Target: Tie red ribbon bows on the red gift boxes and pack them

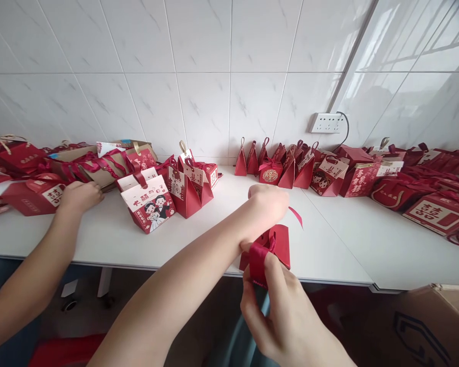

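A small red gift box (282,245) stands near the table's front edge, partly hidden behind my hands. A shiny red ribbon (259,257) is looped at its top. Crossing over the box from the left, my left hand (271,201) is closed, its fingers mostly hidden; a thin ribbon tail pokes out on its right side. Nearer to me, my right hand (273,300) pinches the wide ribbon loop between thumb and fingers, just in front of the box.
A co-worker's hand (82,196) reaches in at left beside a red box (34,196). Decorated gift boxes (149,201) stand left of centre, more (331,176) along the tiled wall. A power strip (329,123) hangs there. A cardboard carton (409,326) sits lower right.
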Demonstrator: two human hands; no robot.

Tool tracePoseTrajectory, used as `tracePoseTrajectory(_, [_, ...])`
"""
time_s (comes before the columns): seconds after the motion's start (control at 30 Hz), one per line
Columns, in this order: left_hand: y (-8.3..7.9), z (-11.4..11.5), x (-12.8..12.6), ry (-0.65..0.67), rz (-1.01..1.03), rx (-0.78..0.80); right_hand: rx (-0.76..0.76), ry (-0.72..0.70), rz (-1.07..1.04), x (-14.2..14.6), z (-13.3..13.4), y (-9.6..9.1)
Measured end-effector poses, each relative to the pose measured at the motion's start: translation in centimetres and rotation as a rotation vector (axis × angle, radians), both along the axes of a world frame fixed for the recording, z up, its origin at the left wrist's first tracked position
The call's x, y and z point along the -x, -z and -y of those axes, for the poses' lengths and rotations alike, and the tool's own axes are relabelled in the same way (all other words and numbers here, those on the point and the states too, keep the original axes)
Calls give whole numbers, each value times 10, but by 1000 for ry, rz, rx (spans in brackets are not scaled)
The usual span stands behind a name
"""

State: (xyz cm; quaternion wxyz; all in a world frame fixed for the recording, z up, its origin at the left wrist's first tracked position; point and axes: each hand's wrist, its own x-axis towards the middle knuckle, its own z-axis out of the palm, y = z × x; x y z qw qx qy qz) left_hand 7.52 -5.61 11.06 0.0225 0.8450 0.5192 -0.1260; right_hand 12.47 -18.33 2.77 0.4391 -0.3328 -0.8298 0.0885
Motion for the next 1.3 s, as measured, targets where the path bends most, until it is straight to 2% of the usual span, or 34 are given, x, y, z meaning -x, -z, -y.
tracePoseTrajectory(0.13, [2,-2,0,-5,-1,-2,16,-26,38,0,5,-2])
tracePoseTrajectory(0.33, [2,-1,1,-8,8,5,41,-32,-67,1,-1,2])
tracePoseTrajectory(0.53, [5,-2,2,-7,12,-4,19,-47,24,4,1,1])
tracePoseTrajectory(0.73, [5,-3,2,-21,13,12,80,-27,-47,0,-4,3])
tracePoseTrajectory(0.93, [10,-11,-3,-58,22,46,10,-272,199,-1,-4,4])
tracePoseTrajectory(1.13, [15,-15,-6,-73,57,60,-18,-151,129,-3,-8,11])
tracePoseTrajectory(1.3, [17,-16,-8,-85,94,65,-15,-225,190,0,-2,9])
